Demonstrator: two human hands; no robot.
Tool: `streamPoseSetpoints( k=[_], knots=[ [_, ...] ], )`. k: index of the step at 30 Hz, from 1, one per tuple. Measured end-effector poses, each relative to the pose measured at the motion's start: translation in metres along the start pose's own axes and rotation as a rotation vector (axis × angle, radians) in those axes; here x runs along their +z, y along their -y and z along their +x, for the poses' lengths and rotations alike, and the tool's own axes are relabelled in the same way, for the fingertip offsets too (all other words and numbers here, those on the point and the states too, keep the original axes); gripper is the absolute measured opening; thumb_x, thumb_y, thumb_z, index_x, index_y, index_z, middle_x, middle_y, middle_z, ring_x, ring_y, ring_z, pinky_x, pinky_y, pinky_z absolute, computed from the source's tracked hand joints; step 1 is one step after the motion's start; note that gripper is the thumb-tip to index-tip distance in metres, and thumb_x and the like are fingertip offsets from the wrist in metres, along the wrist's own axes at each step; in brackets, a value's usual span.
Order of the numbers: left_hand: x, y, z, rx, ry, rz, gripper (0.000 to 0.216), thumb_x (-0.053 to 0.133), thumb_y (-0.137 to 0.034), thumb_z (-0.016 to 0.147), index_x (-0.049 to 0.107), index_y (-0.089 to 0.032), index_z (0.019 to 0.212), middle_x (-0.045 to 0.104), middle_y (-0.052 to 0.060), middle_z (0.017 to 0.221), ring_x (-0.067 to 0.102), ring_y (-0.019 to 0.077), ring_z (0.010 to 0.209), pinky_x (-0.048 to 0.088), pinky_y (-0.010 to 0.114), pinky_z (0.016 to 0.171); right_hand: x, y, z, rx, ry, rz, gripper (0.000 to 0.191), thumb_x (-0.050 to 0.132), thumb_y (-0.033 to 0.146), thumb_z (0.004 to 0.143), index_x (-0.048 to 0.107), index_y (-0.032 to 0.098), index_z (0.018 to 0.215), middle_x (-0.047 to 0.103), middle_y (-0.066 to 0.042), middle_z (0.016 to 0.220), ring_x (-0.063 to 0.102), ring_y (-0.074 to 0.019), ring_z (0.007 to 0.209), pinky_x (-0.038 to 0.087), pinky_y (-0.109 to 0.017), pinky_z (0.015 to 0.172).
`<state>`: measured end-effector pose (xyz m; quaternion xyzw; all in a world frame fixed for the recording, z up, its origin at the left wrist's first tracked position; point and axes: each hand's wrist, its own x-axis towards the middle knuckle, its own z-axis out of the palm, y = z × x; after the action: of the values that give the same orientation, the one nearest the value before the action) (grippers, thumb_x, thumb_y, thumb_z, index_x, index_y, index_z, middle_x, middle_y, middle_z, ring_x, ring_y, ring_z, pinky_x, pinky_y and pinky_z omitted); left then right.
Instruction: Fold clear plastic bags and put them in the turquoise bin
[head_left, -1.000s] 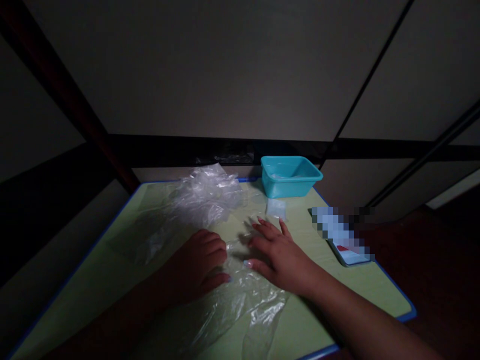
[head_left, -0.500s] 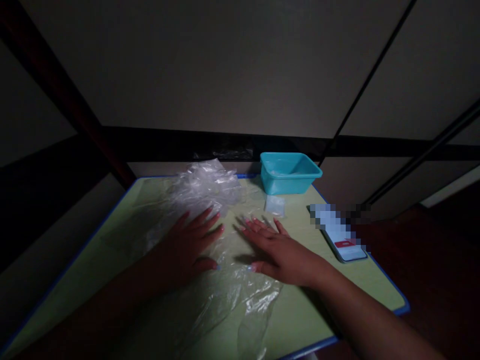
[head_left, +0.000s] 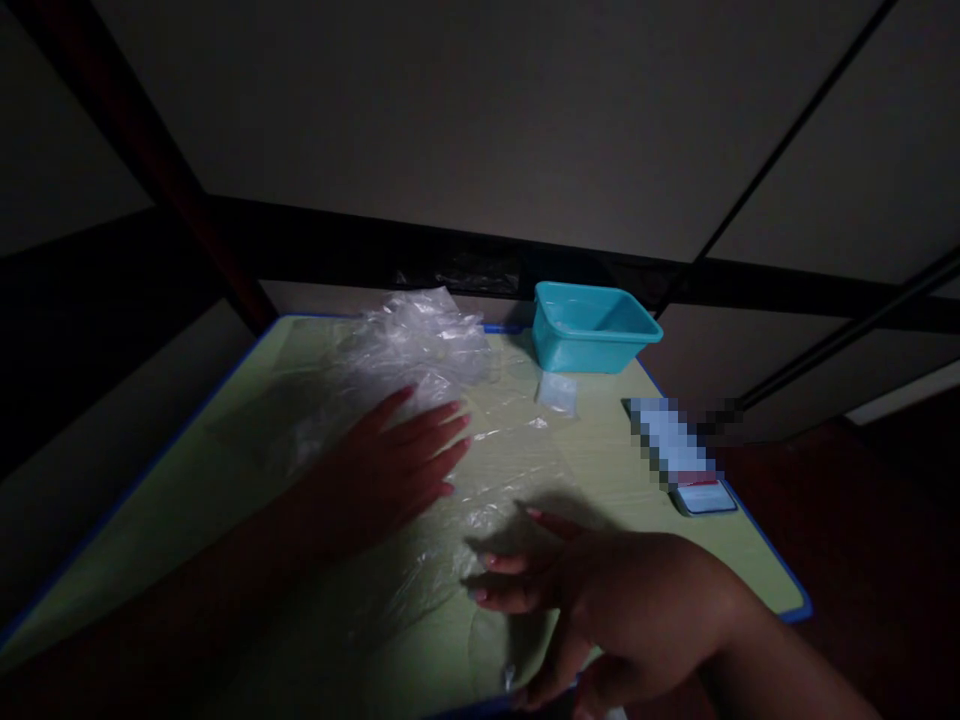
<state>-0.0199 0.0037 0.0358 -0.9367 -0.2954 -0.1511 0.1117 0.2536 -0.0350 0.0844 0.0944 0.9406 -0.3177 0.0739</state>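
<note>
A thin clear plastic bag [head_left: 427, 570] lies spread over the middle of the table, reaching toward its near edge. My left hand [head_left: 397, 460] rests flat on the plastic with its fingers stretched out. Closer to me, my right hand [head_left: 622, 600] is bent over the near right part of the sheet, fingers apart and pointing left and down. Nothing shows between those fingers. Beyond my left hand sits a crumpled heap of clear plastic bags [head_left: 424, 335].
A turquoise plastic basket [head_left: 592, 350] stands at the far right corner. In front of it lies a small white packet [head_left: 557, 393]. A phone [head_left: 705, 497], partly blurred out, lies along the right edge of the pale green table [head_left: 742, 570]. Cabinet panels [head_left: 450, 120] rise behind.
My right hand has come toward me, from beside the left hand to the near part of the plastic. My left hand stays flat, its fingers slightly turned. The view has tilted a little.
</note>
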Motion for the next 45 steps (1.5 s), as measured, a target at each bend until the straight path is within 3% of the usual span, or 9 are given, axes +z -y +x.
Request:
streamPoseSetpoints(
  k=[5,11,18,24,31,36,39,43,45],
  knots=[
    [0.017,-0.01,0.001,0.051,0.126,-0.182,0.053,0.052,-0.059,0.085,0.056,-0.021,0.123,0.054,0.009,0.135,0.037,0.0281,0.133,-0.005,0.051,0.113,0.001,-0.003,0.004,0.041,0.012,0.09,0.032,0.066,0.03,0.082,0.065,0.034,0.114,0.041,0.002,0.145,0.029,-0.0256,0.138,0.006,-0.056,0.113],
    [0.024,-0.008,-0.001,0.026,0.104,-0.26,0.047,0.049,-0.055,0.088,0.057,-0.022,0.119,0.06,0.007,0.128,0.041,0.0276,0.13,-0.001,0.05,0.112,-0.005,-0.007,0.006,0.059,0.015,0.215,0.048,0.057,0.026,0.089,0.046,0.024,0.136,0.048,-0.006,0.14,0.036,-0.021,0.135,-0.004,-0.052,0.114],
    [0.002,-0.018,0.007,0.028,0.027,-0.618,0.061,0.038,-0.071,0.083,0.06,-0.018,0.103,0.06,0.009,0.1,0.052,0.024,0.095,0.04,0.039,0.086,-0.001,-0.018,0.018,0.073,-0.129,0.3,0.038,0.052,0.029,0.092,0.055,0.017,0.127,0.063,-0.009,0.122,0.054,-0.0185,0.117,0.034,-0.036,0.104],
    [0.002,-0.035,0.009,-0.101,0.079,-0.825,0.032,0.038,-0.034,0.095,0.054,-0.018,0.072,0.053,0.003,0.087,0.05,0.0154,0.08,0.041,0.028,0.071,-0.001,-0.025,0.025,0.043,-0.163,0.422,0.033,0.054,0.021,0.09,0.057,0.016,0.122,0.062,-0.009,0.121,0.054,-0.0159,0.116,0.04,-0.031,0.098],
    [0.014,-0.027,0.01,-0.167,0.012,-0.594,0.024,0.042,-0.023,0.09,0.054,-0.018,0.07,0.052,0.003,0.082,0.047,0.0183,0.079,0.038,0.032,0.072,-0.016,-0.036,0.0,0.299,-0.43,0.337,0.028,0.059,0.02,0.086,0.055,0.018,0.114,0.063,-0.005,0.105,0.058,-0.0146,0.096,0.046,-0.03,0.085],
    [0.019,-0.026,0.009,-0.178,0.003,-0.445,0.02,0.046,-0.023,0.088,0.055,-0.018,0.07,0.054,0.004,0.082,0.047,0.0208,0.082,0.039,0.037,0.076,-0.012,-0.047,-0.004,0.527,-0.368,0.163,0.026,0.068,0.022,0.078,0.059,0.018,0.102,0.062,0.0,0.083,0.056,-0.0125,0.073,0.042,-0.025,0.065],
    [0.018,-0.028,0.006,-0.19,-0.063,-0.364,0.012,0.055,-0.029,0.084,0.061,-0.019,0.085,0.059,0.007,0.097,0.05,0.0259,0.097,0.04,0.043,0.086,-0.011,-0.049,-0.002,0.617,-0.377,0.079,0.021,0.068,0.021,0.076,0.06,0.019,0.095,0.062,0.001,0.077,0.053,-0.0115,0.066,0.036,-0.024,0.058],
    [0.017,-0.036,0.003,0.014,-0.046,-0.333,0.032,0.059,-0.032,0.084,0.059,-0.025,0.115,0.056,0.008,0.126,0.046,0.0293,0.121,0.027,0.052,0.106,-0.013,-0.043,0.002,0.559,-0.479,0.067,0.006,0.054,0.022,0.086,0.057,0.017,0.087,0.058,0.0,0.074,0.05,-0.011,0.066,0.036,-0.024,0.059],
    [0.02,-0.04,0.001,0.131,0.028,-0.377,0.034,0.061,-0.032,0.084,0.058,-0.029,0.118,0.058,0.004,0.128,0.049,0.0251,0.121,0.026,0.047,0.109,-0.012,-0.041,0.005,0.473,-0.408,0.172,0.011,0.047,0.019,0.089,0.054,0.017,0.082,0.056,0.001,0.071,0.052,-0.01,0.064,0.038,-0.023,0.059]
  ],
)
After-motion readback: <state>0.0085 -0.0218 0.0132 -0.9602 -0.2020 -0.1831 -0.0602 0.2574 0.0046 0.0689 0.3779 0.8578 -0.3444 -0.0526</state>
